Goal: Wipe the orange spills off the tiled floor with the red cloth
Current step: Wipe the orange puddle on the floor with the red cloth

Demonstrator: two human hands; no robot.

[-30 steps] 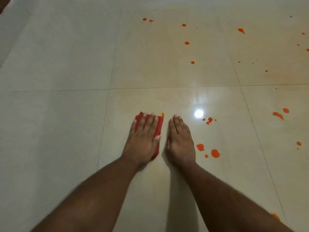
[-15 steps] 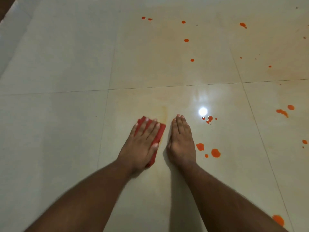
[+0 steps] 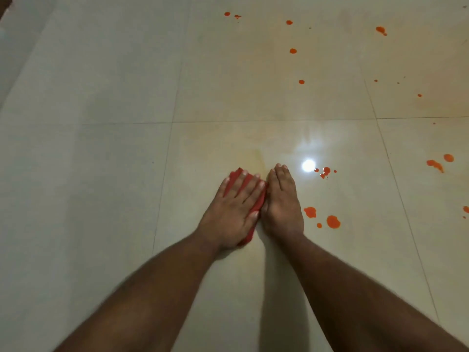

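Your left hand (image 3: 233,207) lies with fingers straight and spread, pressing the one red cloth (image 3: 253,199) flat to the tiled floor (image 3: 101,174), evidently for full wiping contact; your right hand (image 3: 281,201), fingers straight, holds nothing and braces just beside it. Three orange spills (image 3: 333,221) sit nearest; others lie beyond

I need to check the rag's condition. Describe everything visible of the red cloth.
The red cloth looks like soft fabric, folded into a flat pad with layered edges showing at its far end. It lies on the pale tiled floor, mostly hidden under the left hand, which presses it flat with straight fingers. Its right edge sits right against the right hand.
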